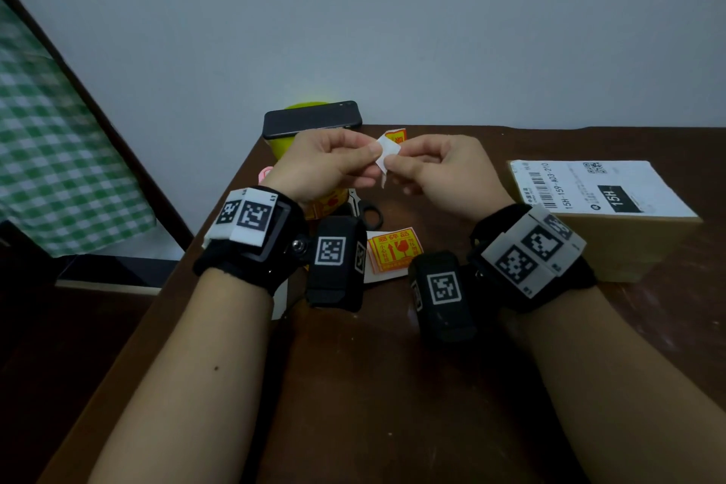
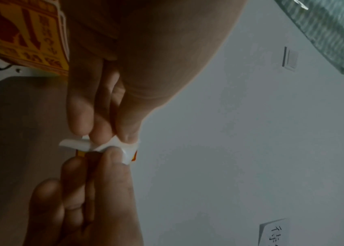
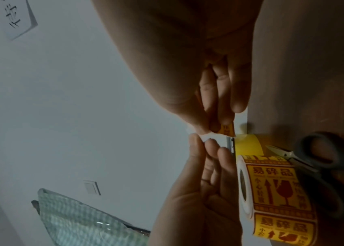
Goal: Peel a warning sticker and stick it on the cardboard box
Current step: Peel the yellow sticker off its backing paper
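Observation:
A small orange warning sticker [image 1: 396, 137] on white backing [image 1: 387, 151] is held above the table between both hands. My left hand [image 1: 369, 155] pinches the white backing [image 2: 112, 146] with thumb and fingers. My right hand [image 1: 395, 161] pinches the orange sticker [image 3: 228, 131] at its edge. In the right wrist view the two sets of fingertips meet, the right hand [image 3: 209, 128] above and the left hand [image 3: 202, 143] below. The cardboard box [image 1: 628, 244], with a white shipping label [image 1: 597, 185] on top, stands on the table to the right of my right hand.
A roll of warning stickers [image 3: 278, 191] and black-handled scissors [image 1: 369, 212] lie under the hands. A stack of loose stickers [image 1: 395, 249] sits nearer me. A dark phone [image 1: 312, 118] rests on a yellow-green object at the table's far left corner. The wall is close behind.

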